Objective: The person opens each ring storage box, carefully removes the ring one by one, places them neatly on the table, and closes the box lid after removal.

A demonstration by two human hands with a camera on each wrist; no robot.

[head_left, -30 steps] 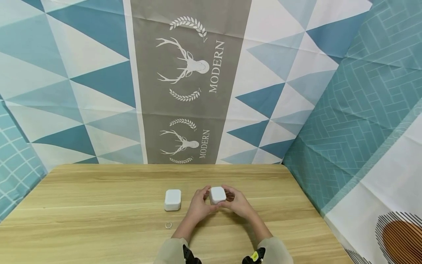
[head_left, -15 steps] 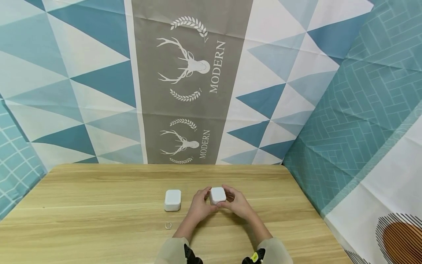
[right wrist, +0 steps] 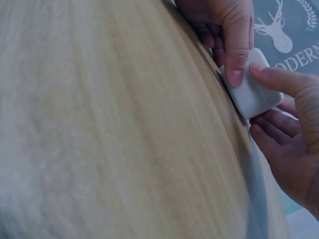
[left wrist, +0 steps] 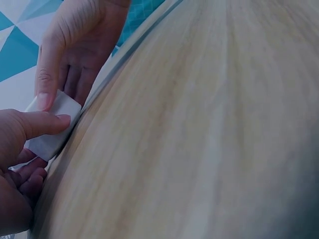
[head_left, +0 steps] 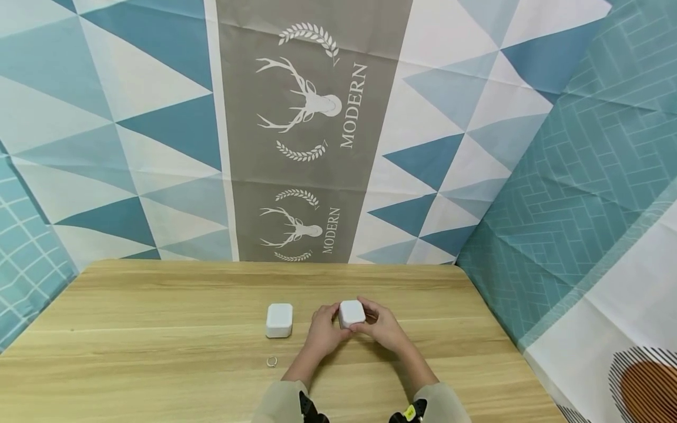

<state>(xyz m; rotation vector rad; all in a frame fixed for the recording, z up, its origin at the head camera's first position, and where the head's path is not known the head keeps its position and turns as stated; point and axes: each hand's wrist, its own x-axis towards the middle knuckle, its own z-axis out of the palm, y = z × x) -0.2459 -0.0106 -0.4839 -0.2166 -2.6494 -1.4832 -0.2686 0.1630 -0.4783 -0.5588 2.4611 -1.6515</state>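
The fingers of the left hand [head_left: 324, 335] and right hand [head_left: 385, 329] are standing partly closed, gripping 1 small white box [head_left: 352, 312] between them from opposite sides. Both thumbs are pressing its near face. The box is resting on the table [head_left: 132, 364] or sitting just above it; I cannot tell which. For what looks like a steadying or setting step, even pressure from the 2 sides is probably serving best; more push from 1 thumb could be twisting it. Farther out, a 2nd white box [head_left: 279, 320] is standing apart to the left, and a thin ring [head_left: 272, 361] is lying on the near side of that, worth keeping clear of the left sleeve [head_left: 280, 399].
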